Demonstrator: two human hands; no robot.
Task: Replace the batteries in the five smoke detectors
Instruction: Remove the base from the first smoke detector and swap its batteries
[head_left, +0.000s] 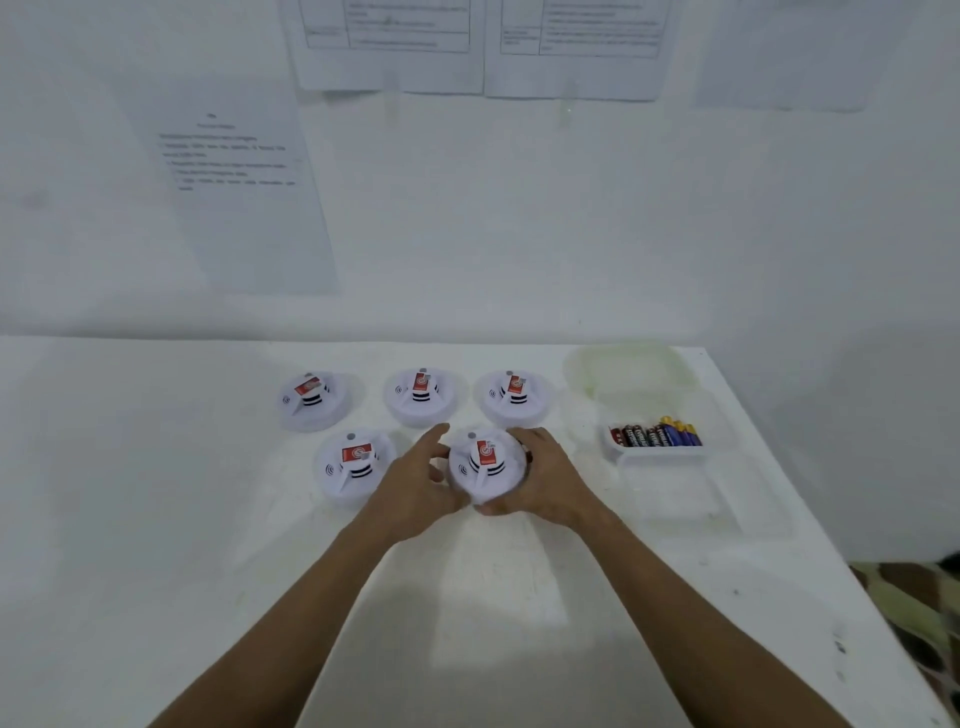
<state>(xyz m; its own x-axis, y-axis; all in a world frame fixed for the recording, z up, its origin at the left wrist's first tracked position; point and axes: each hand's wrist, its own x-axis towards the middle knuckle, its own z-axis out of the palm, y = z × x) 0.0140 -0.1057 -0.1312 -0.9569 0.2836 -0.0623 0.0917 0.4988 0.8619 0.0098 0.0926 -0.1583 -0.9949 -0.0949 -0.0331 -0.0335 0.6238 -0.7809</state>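
Five white smoke detectors on white table; landmark is the front-right detector. Right hand curls round its right edge, gripping it; left hand touches its left edge, fingers spread and loosely bent. Front-left detector sits just beside the left hand. Three back-row detectors lie beyond the landmark. Battery tray with dark and blue batteries is well right; translucent lid behind it. Red labels, battery print and wall papers unreadable.
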